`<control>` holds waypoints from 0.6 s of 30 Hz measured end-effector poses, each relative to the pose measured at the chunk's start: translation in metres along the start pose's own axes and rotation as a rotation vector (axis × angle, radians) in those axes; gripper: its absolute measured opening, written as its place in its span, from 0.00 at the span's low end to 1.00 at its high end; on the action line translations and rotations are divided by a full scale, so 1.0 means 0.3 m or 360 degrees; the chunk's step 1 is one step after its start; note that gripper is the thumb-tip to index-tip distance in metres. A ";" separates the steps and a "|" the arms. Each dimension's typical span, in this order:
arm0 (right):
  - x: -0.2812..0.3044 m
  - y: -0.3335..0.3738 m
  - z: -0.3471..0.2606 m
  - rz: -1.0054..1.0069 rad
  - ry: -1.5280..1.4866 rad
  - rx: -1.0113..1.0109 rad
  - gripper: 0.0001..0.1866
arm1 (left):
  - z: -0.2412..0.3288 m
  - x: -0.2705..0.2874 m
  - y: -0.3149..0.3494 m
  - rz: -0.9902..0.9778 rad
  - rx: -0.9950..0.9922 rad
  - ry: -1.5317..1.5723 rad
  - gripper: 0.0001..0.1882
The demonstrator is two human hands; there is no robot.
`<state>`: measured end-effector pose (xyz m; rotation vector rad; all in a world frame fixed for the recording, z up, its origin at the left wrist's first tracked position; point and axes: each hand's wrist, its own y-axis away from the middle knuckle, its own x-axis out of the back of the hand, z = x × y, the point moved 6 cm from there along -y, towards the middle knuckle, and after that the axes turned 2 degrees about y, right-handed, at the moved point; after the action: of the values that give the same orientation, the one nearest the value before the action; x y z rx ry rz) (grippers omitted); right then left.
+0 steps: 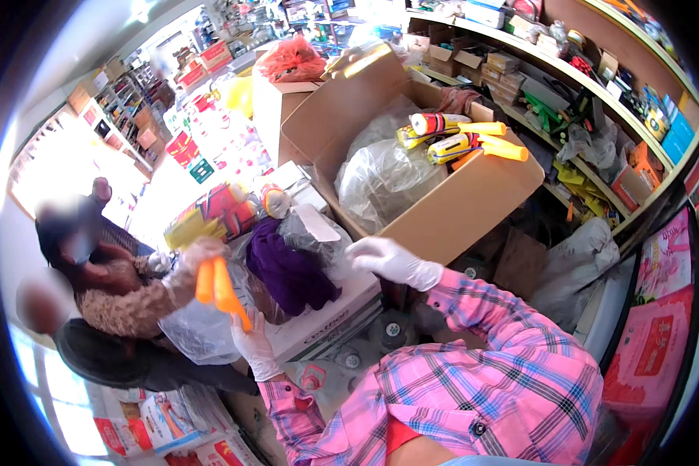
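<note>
My left hand (255, 351), in a white glove, is closed at the lower tip of an orange handle (224, 287). A co-worker's gloved hand (200, 255) is at the upper end of the orange handles, slightly blurred. My right hand (400, 262), also gloved, is held open by the near edge of a large cardboard box (474, 206), its fingers stretched and holding nothing. Several wrapped, orange-handled items (454, 146) with yellow and red labels lie on the box's right rim. Similar red and yellow packs (217, 203) lie left of the box. What kind of tool they are, I cannot tell.
Clear plastic bags (392, 167) fill part of the box. A purple cloth (287, 268) drapes over a white carton (318, 322) between my hands. Loaded shelves (551, 93) run along the right. Two people (116, 295) are at the left. Bottles (394, 328) stand below the carton.
</note>
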<state>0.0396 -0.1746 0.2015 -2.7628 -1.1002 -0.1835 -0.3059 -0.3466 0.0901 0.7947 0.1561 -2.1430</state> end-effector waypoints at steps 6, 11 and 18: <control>0.462 0.117 0.042 0.0758 0.0259 0.0213 0.17 | 0.034 -0.189 0.078 -0.0358 -0.0104 0.0130 0.31; 0.759 0.095 -0.096 0.1069 0.1910 0.0802 0.34 | -0.024 -0.192 0.163 -0.0196 -0.0123 0.0083 0.27; 1.159 -0.035 -0.121 0.0979 0.2580 -0.0828 0.59 | -0.075 -0.149 0.285 0.0114 -0.0202 -0.0067 0.20</control>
<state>0.2813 0.0587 0.2984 -1.8861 0.2652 -2.1970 -0.2110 -0.3644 0.1118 0.6719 0.2360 -2.0588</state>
